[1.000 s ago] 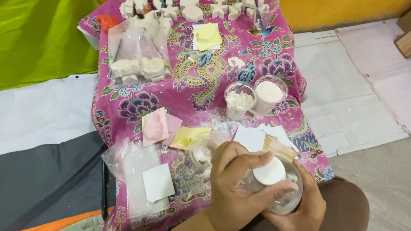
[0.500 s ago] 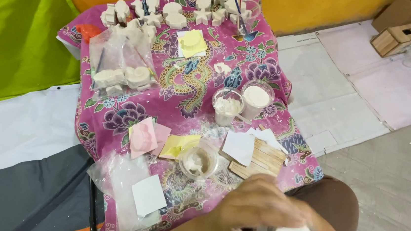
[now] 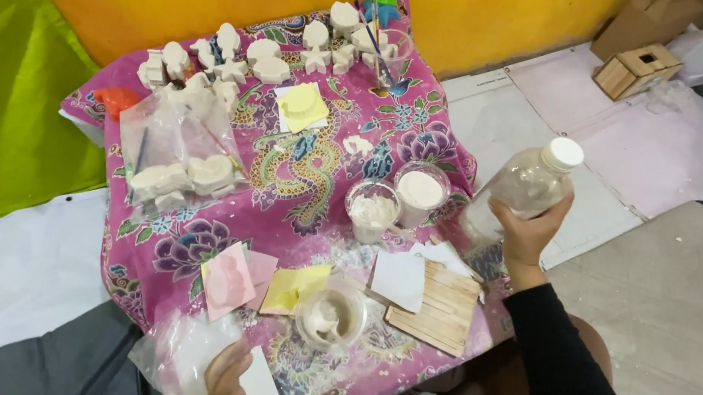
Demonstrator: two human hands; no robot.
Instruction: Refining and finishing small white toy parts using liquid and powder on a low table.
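While the head view looks down on a pink patterned cloth (image 3: 302, 176) spread over the floor, a clear plastic bottle (image 3: 522, 187) with a white cap is held tilted above the cloth's right edge by the right hand (image 3: 528, 232), whose grip is clenched around the bottle's lower body. The left hand (image 3: 227, 380) is seen at the bottom edge, laid on a clear plastic bag (image 3: 177, 352) beside a white square card (image 3: 259, 384); whether its grip is closed on anything cannot be told. Just left of the bottle, two small clear cups of white powder (image 3: 398, 202) are set side by side on the cloth. Nearer the person, a round container (image 3: 331, 316) with white paste is placed between yellow and pink moulds (image 3: 264, 281) and a stack of flat wooden sticks (image 3: 437, 307) partly covered by a white sheet. White plaster figures (image 3: 254, 53) are lined up along the far edge, and more are kept in a transparent bag (image 3: 177, 157) at the left.
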